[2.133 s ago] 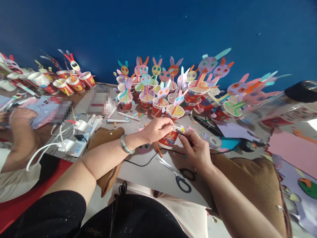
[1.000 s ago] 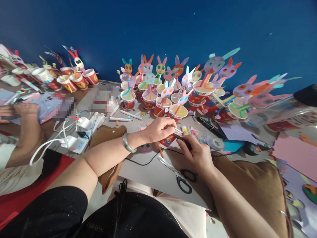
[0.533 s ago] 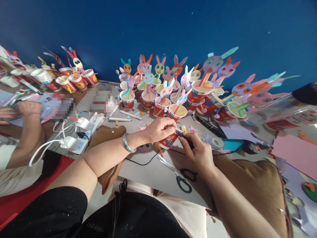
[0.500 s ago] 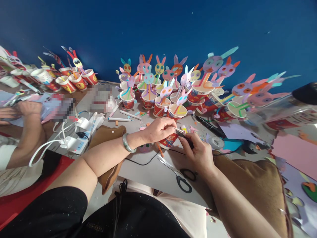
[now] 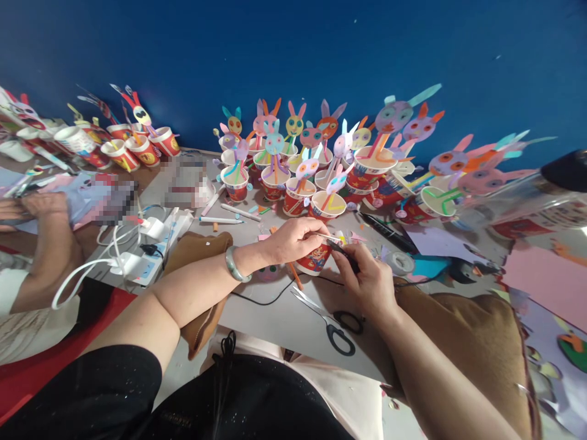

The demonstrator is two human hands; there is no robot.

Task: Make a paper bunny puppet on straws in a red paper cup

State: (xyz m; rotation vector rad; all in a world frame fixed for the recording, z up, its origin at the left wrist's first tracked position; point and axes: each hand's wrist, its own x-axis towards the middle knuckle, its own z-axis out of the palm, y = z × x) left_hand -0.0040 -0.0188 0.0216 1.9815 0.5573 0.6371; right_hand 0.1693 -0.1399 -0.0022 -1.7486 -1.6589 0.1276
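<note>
In the middle of the table, my left hand (image 5: 293, 238) is closed on the rim of a red printed paper cup (image 5: 314, 260). My right hand (image 5: 367, 280) grips a small dark tool (image 5: 345, 255), its tip at the right side of the cup's rim. My fingers cover most of that tool, so its exact kind is unclear. Open scissors (image 5: 327, 318) with black handles lie just below my hands. An orange paper strip (image 5: 295, 275) rests by the cup, and a pink paper face (image 5: 267, 274) is partly hidden behind my left wrist.
Several paper cups with rabbit figures (image 5: 274, 146) stand along the blue wall. To the left are a power strip (image 5: 169, 244) with white cables and a co-worker's hands (image 5: 48, 205). A brown cushion (image 5: 463, 342), pink paper (image 5: 548, 293) and a clear bottle (image 5: 509, 205) occupy the right.
The dark tool has shifted slightly against the cup's rim, and the cup has turned or tilted a little. Both hands stay in nearly the same place.
</note>
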